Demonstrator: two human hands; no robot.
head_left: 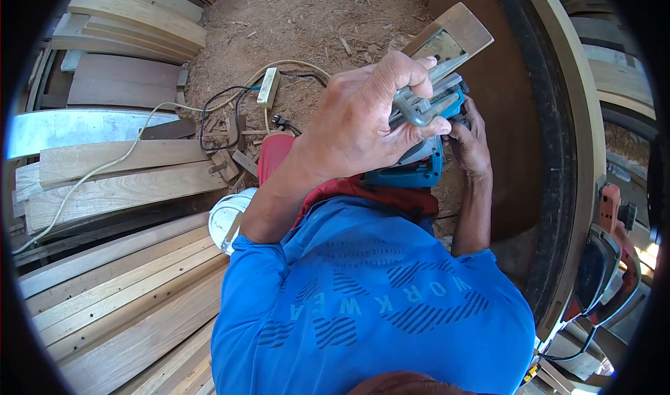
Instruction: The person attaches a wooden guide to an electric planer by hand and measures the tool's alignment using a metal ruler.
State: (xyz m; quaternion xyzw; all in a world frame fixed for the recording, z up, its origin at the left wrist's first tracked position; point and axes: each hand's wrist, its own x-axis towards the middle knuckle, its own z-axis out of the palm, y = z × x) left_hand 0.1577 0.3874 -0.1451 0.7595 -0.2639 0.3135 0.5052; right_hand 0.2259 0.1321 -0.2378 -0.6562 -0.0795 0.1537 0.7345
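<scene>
My left hand point(373, 109) is raised in front of my chest, thumb and fingers closed round a grey metal tool point(421, 110) with a rounded end; its exact kind does not show. Beneath it is a teal power tool point(412, 175), which looks like an electric planer, resting by my lap. My right hand point(471, 140) grips the far right side of this planer, fingers bent against its body. Just beyond my left fingertips, a brown wooden piece with a metal plate point(447, 46) sticks out upward. My left hand hides where these parts meet.
Stacked planks point(125, 179) fill the left side. On the shaving-covered floor lie a white power strip point(268, 88) and cords. A white container point(230, 217) stands by my left elbow. To the right rises a wooden frame edge point(583, 102), with a red power tool point(608, 210) beyond.
</scene>
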